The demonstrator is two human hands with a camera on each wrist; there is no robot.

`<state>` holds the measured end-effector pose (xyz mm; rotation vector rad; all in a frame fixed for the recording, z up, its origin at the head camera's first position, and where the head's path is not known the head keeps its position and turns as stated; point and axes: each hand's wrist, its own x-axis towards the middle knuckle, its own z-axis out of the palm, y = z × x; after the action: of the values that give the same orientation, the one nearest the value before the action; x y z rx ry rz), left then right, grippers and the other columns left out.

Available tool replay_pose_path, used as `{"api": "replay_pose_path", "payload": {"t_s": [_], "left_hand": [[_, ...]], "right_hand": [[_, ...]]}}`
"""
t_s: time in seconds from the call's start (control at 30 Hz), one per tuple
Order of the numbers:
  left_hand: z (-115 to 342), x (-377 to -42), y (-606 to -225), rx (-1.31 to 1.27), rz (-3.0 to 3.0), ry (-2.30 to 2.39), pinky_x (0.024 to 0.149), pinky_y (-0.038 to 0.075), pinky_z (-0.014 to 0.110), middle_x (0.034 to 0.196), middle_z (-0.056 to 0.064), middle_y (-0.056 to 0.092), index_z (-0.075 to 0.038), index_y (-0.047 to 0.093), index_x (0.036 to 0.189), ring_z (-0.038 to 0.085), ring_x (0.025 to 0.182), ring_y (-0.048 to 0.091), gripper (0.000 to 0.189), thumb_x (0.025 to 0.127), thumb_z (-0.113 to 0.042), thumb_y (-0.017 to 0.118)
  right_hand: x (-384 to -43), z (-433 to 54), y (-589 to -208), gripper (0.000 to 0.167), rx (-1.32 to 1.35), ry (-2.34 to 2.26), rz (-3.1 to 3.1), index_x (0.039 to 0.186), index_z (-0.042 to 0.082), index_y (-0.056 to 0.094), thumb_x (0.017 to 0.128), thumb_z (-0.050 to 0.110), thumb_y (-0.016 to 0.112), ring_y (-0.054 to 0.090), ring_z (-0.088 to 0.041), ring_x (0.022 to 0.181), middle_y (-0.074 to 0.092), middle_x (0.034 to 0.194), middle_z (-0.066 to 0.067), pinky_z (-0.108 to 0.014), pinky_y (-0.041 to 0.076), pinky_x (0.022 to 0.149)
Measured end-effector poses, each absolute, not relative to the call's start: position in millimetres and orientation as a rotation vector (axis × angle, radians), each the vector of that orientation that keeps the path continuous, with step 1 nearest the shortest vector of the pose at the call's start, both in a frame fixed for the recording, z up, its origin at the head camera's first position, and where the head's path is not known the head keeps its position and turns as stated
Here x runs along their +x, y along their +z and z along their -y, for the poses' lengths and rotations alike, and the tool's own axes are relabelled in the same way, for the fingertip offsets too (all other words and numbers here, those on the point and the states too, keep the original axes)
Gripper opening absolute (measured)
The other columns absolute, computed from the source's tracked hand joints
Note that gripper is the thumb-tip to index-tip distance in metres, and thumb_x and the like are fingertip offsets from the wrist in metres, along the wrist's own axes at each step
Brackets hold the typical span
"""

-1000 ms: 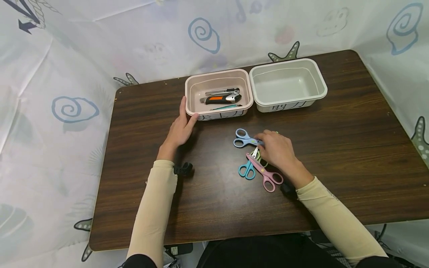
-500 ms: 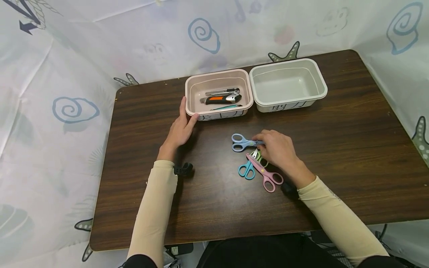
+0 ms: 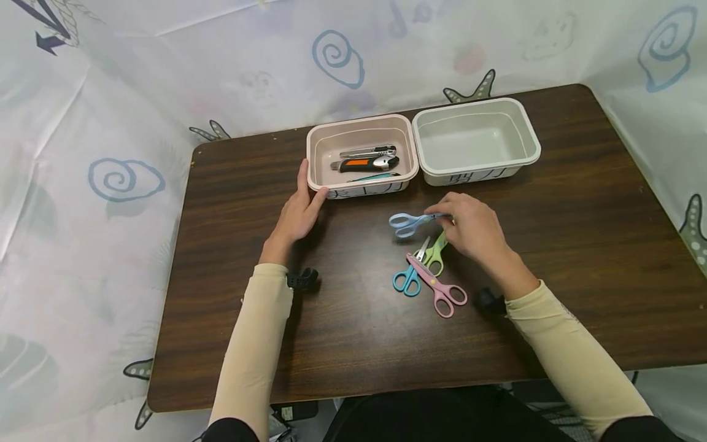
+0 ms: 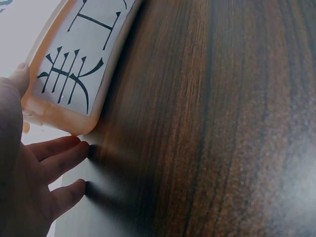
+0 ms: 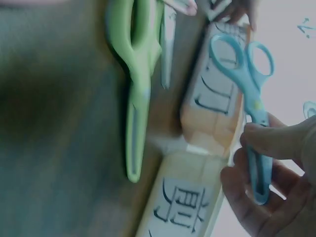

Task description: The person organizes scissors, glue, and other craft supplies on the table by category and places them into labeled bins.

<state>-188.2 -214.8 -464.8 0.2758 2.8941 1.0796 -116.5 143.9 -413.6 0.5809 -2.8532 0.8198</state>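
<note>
blue scissors pinched in right hand, spread left hand against pink bin labelled 美工刀, white bin 剪

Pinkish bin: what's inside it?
The bin holds a silver-and-black cutter, an orange-and-black cutter and a thin teal tool. Its near wall covers whatever lies right behind it.

Shell-print backdrop behind brown table

Curtained-off work nook, rm type unclear — shell-print cloth on 3 sides of wood-grain tbl
</note>
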Motion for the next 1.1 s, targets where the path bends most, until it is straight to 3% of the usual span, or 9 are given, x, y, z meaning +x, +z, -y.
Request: {"api": "replay_pose_path", "payload": {"t_s": [0.27, 0.43, 0.67, 0.8, 0.93, 1.1], "left_hand": [[216, -189, -466, 0.268, -2.894, 1.074, 0.102, 0.035, 0.055, 0.155, 0.016, 0.033, -0.036, -0.011, 0.156, 0.038, 0.129, 0.047, 0.079, 0.099, -0.061, 0.039], [215, -189, -466, 0.274, -2.899, 1.071, 0.102, 0.035, 0.055, 0.156, 0.015, 0.032, -0.036, -0.012, 0.156, 0.037, 0.129, 0.047, 0.080, 0.099, -0.060, 0.039], [213, -189, -464, 0.281, -2.885, 1.072, 0.103, 0.034, 0.055, 0.156, 0.015, 0.031, -0.041, -0.014, 0.154, 0.037, 0.130, 0.046, 0.079, 0.099, -0.060, 0.039], [213, -190, -465, 0.277, -2.889, 1.078, 0.103, 0.035, 0.055, 0.156, 0.014, 0.031, -0.041, -0.014, 0.154, 0.037, 0.129, 0.046, 0.078, 0.100, -0.060, 0.039], [214, -189, -464, 0.284, -2.892, 1.081, 0.103, 0.035, 0.055, 0.156, 0.015, 0.032, -0.040, -0.013, 0.155, 0.037, 0.129, 0.047, 0.078, 0.100, -0.059, 0.040], [215, -189, -464, 0.285, -2.888, 1.076, 0.103, 0.034, 0.055, 0.156, 0.015, 0.031, -0.039, -0.013, 0.155, 0.037, 0.130, 0.046, 0.079, 0.100, -0.058, 0.040]], "right_hand": [[-146, -163, -402, 0.025, 0.454, 1.020, 2.599, 0.108, 0.007, 0.076, 0.087, -0.005, 0.069, 0.055, -0.020, 0.073, 0.067, 0.094, -0.008, -0.034, 0.041, 0.067], [-167, -174, -399, 0.027, 0.280, 1.085, 2.522, 0.112, 0.005, 0.074, 0.090, -0.005, 0.065, 0.060, -0.023, 0.083, 0.066, 0.098, -0.013, -0.035, 0.046, 0.075], [-187, -189, -400, 0.032, 0.167, 0.993, 2.563, 0.114, 0.000, 0.072, 0.088, -0.009, 0.056, 0.053, -0.032, 0.081, 0.065, 0.099, -0.021, -0.040, 0.036, 0.072], [-193, -193, -399, 0.036, 0.136, 0.969, 2.656, 0.118, 0.000, 0.071, 0.088, -0.009, 0.052, 0.060, -0.038, 0.096, 0.066, 0.107, -0.024, -0.048, 0.041, 0.082], [-198, -196, -400, 0.035, 0.117, 0.969, 2.731, 0.118, 0.001, 0.070, 0.089, -0.006, 0.053, 0.060, -0.037, 0.108, 0.066, 0.116, -0.022, -0.049, 0.042, 0.090], [-202, -197, -405, 0.029, 0.112, 0.966, 2.771, 0.116, 0.002, 0.072, 0.092, 0.000, 0.056, 0.059, -0.033, 0.093, 0.067, 0.118, -0.018, -0.045, 0.042, 0.081]]}}
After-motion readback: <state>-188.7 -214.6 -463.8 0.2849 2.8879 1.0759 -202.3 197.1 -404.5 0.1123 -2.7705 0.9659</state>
